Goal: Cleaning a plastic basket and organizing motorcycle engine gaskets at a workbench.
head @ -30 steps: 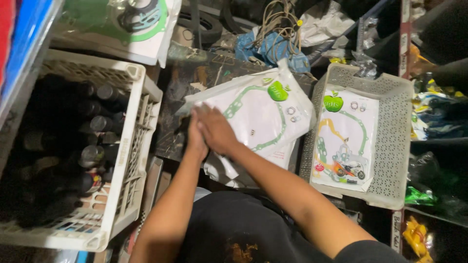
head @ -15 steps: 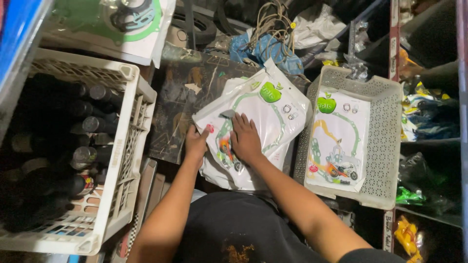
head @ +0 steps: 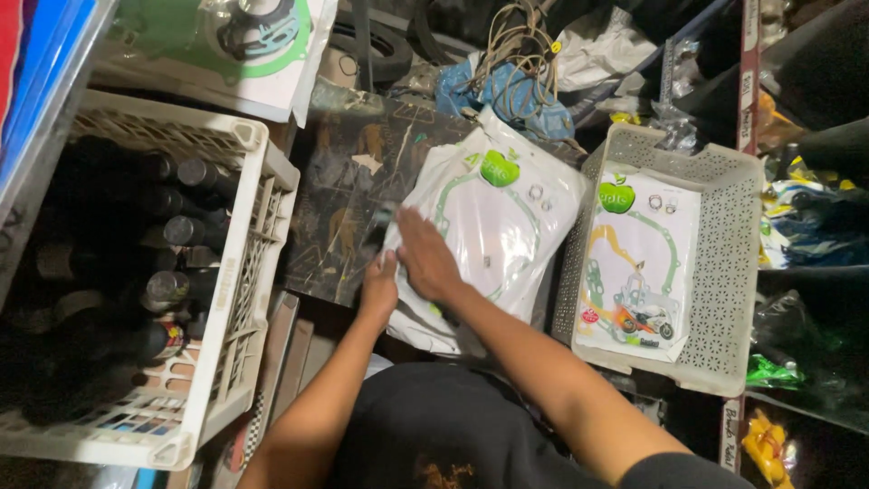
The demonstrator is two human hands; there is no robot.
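A stack of white plastic gasket packets (head: pixel 507 217) with green outlines and a green apple mark lies in front of me on a dark board (head: pixel 353 208). My right hand (head: pixel 427 256) rests flat on the top packet, fingers together. My left hand (head: pixel 380 288) grips the stack's lower left edge, just beside my right hand. Another packet of the same kind (head: pixel 638 258) lies inside a grey perforated basket (head: pixel 724 272) to the right.
A white crate (head: pixel 240 272) full of dark bottles stands at the left. A larger gasket packet (head: pixel 226 45) lies at the top left. Blue cloth and tangled cords (head: pixel 516 63) sit behind the stack. Shelves with bagged goods (head: pixel 806 217) line the right side.
My hands have slid from the stack's top left corner down to its lower left edge. The top packet now lies flatter, and the view has shifted a little.
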